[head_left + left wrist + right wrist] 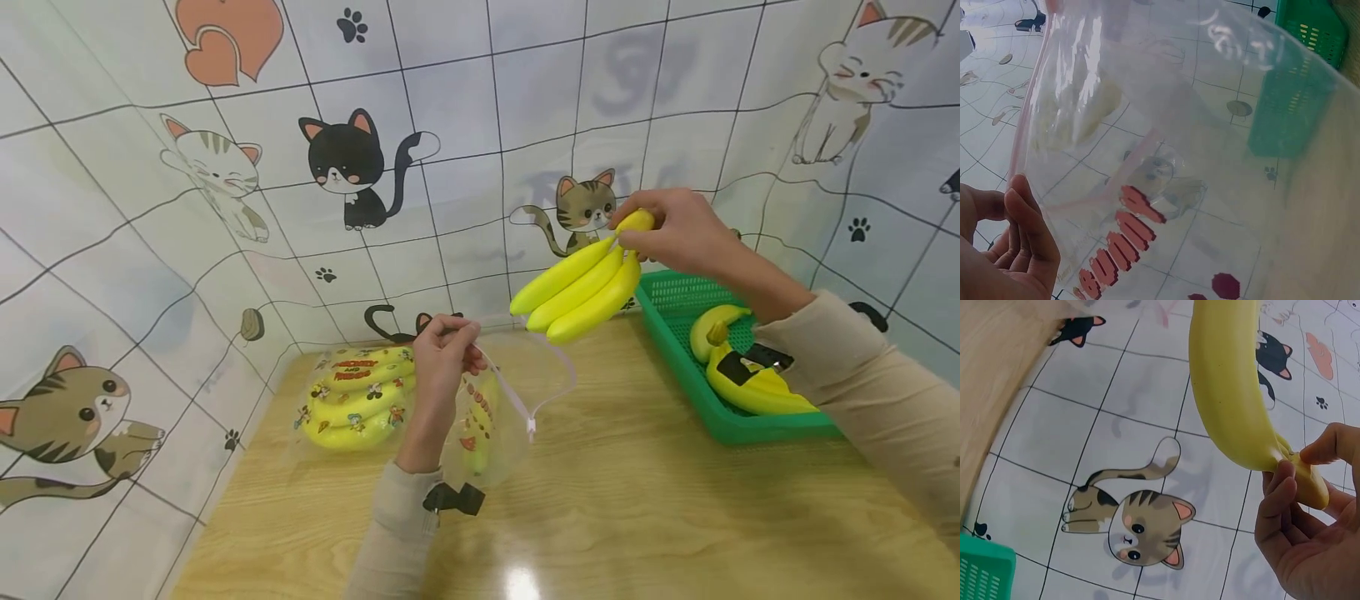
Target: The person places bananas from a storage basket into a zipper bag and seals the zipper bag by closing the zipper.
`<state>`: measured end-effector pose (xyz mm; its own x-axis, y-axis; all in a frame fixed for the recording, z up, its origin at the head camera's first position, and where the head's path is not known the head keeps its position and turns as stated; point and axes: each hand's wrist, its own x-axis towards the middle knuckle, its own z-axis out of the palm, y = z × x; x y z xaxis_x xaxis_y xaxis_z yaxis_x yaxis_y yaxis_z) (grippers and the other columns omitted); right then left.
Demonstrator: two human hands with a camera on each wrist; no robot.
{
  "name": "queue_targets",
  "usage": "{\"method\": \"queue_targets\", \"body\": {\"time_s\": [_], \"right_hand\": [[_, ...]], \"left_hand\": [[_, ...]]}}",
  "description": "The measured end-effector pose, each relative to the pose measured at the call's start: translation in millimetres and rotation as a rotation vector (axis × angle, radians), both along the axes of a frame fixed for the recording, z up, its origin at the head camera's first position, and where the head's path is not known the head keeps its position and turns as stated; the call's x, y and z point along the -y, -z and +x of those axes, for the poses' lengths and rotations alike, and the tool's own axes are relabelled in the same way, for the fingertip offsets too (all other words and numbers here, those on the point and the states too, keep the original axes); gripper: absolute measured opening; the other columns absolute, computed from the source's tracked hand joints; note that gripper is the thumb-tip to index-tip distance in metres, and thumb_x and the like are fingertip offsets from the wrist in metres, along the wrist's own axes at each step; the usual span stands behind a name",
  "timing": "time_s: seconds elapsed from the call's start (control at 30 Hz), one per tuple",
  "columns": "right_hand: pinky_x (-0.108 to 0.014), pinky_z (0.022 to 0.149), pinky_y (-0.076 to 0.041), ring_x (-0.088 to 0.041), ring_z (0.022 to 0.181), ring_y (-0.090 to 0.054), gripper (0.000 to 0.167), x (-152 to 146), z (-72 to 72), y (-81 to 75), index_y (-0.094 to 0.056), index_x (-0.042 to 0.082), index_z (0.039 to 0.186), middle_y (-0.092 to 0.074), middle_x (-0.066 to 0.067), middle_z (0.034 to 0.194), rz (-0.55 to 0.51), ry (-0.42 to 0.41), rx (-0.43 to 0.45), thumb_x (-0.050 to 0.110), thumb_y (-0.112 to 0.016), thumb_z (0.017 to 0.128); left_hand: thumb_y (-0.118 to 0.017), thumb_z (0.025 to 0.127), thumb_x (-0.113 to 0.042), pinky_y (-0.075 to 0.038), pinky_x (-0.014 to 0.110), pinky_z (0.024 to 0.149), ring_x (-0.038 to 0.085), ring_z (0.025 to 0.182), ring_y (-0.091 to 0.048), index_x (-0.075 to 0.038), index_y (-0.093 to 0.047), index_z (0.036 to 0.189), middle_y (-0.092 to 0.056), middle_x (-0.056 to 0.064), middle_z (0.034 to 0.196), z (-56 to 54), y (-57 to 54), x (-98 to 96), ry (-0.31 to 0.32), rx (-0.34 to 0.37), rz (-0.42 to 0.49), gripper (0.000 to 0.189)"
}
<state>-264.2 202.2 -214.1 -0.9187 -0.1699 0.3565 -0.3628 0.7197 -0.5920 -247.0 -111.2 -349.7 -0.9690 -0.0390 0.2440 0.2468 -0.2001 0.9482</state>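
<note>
My right hand (678, 229) grips a bunch of yellow bananas (577, 287) by the stem end, held up in the air with the fruit tips pointing left and down. In the right wrist view one long banana (1225, 381) of that bunch hides the others. My left hand (444, 354) pinches the top edge of a clear zip bag (495, 450), whose mouth gapes to the right with a slider hanging at its front. Red lettering (1119, 244) shows on the bag's side in the left wrist view.
A clear printed bag (356, 400) filled with bananas lies on the wooden table (600, 500) left of my left hand. At the right, a green basket (682, 367) holds more bananas (750, 387), partly behind my right forearm. A cat-patterned wall covering (465, 108) rises behind the table.
</note>
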Motion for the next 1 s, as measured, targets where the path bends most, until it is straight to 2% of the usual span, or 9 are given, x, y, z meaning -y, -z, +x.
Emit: {"method": "queue_targets", "body": {"time_s": [0.17,0.4,0.67,0.8,1.0], "right_hand": [[-0.020,0.061,-0.058,-0.022,0.076,-0.068,0.026,11.3,1.5,9.4,-0.071,0.005,0.117,-0.066,-0.021,0.116,0.010,-0.042,-0.004,0.012,-0.062,0.094],[-0.026,0.056,-0.047,-0.022,0.068,-0.056,0.022,31.0,7.1,18.0,-0.073,0.008,0.112,-0.069,-0.016,0.101,0.128,-0.089,-0.053,0.014,-0.068,0.091],[-0.029,0.062,-0.047,-0.018,0.068,-0.052,0.020,63.3,21.7,19.8,-0.074,0.011,0.109,-0.066,-0.006,0.081,0.289,-0.230,-0.098,0.010,-0.066,0.091],[-0.029,0.062,-0.048,-0.017,0.066,-0.051,0.018,78.3,25.5,25.3,-0.075,0.013,0.106,-0.068,-0.004,0.081,0.327,-0.314,-0.109,0.009,-0.067,0.091],[-0.030,0.067,-0.057,-0.014,0.068,-0.061,0.018,97.3,20.1,41.3,-0.076,0.011,0.108,-0.078,-0.006,0.098,0.350,-0.412,-0.080,0.008,-0.068,0.092]], "left_hand": [[-0.068,0.098,-0.012,-0.051,0.020,0.049,0.010,0.049,-0.061,-0.005,-0.064,0.101,-0.063,-0.003,0.061,-0.8,-0.1,-1.3,-0.004,0.002,-0.009,0.009],[-0.068,0.098,-0.012,-0.051,0.021,0.049,0.010,0.048,-0.061,-0.006,-0.064,0.100,-0.063,-0.004,0.060,-0.3,-1.2,-1.5,-0.002,-0.001,-0.018,0.008],[-0.069,0.098,-0.012,-0.052,0.021,0.049,0.010,0.048,-0.060,-0.006,-0.064,0.099,-0.065,-0.004,0.060,-0.5,-0.9,-1.1,-0.008,-0.003,-0.016,0.008],[-0.069,0.098,-0.012,-0.052,0.021,0.049,0.010,0.048,-0.060,-0.006,-0.064,0.098,-0.064,-0.004,0.060,-0.2,-1.6,-1.4,-0.001,-0.007,-0.009,0.008],[-0.070,0.098,-0.013,-0.051,0.021,0.049,0.011,0.047,-0.060,-0.006,-0.064,0.098,-0.064,-0.003,0.060,0.8,-1.2,-2.2,-0.007,-0.012,-0.017,0.008]]}}
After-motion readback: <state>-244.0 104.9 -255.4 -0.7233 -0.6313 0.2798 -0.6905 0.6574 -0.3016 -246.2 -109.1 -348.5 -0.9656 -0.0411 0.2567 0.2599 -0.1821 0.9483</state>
